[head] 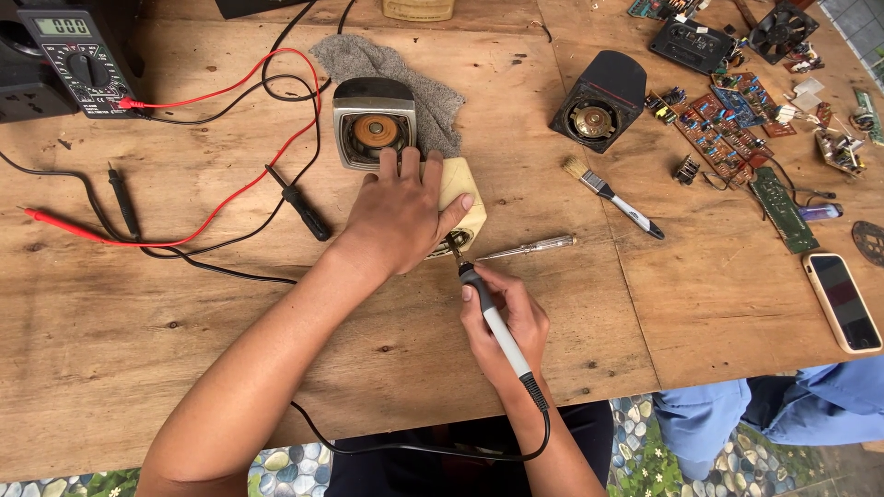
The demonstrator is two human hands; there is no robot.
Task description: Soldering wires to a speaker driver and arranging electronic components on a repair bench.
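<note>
Pinching a soldering iron (497, 324) like a pen, the right hand (508, 324) has its fingers closed around the grey handle, and the iron's long axis runs from the cord end near the body, up and to the left, to the tip. That tip lies just beyond the fingertips and meets the near face of a small pale box (462, 204) — at a dark round opening there, though what sits inside is too small to tell. The box is thus directly ahead of the right grip, on the line of the iron itself, and touching its point. The left hand (402, 216) comes in from the other side: palm down, fingers spread over the top of the box, thumb against its right edge, clamping it to the table (184, 322). Of the two hands the left is on the box, the right a short way back along the iron. Just past the left fingertips stands a grey speaker (373, 124) on a grey cloth (442, 97), cone facing up. To the right of the iron's tip, near it but apart, lies a screwdriver (527, 248) with a clear handle — pointing roughly across the iron's axis. Farther right are a small brush (610, 196), a black speaker (599, 101) and circuit boards (727, 129); a phone (842, 301) lies well apart at the table's right edge. Left of the clamping wrist run red and black probe leads (230, 175) from a multimeter (78, 60).
</note>
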